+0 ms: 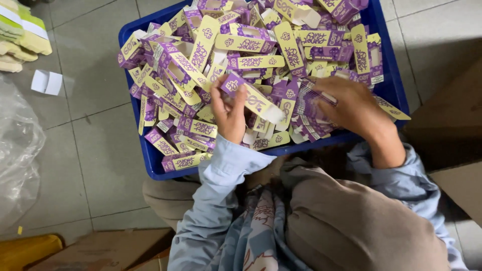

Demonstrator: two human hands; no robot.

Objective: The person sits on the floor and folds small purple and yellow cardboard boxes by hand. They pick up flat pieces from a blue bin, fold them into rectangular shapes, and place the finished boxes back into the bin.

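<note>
The left hand (228,113) pinches one folded purple-and-yellow carton (253,98) between thumb and fingers, just left of the right hand (351,108), which is closed around a stack of flat cartons (307,108), both over the blue plastic crate (150,155) heaped with loose cartons (261,45).

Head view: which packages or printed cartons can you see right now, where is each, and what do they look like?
Folded carton: held by left hand, long, purple and pale yellow.
Flat carton stack: under right hand, purple-edged.
Loose cartons: heaped in blue crate, same colours.
Yellow-green packs: top left, on floor.
Brown cardboard boxes: right side.
</note>
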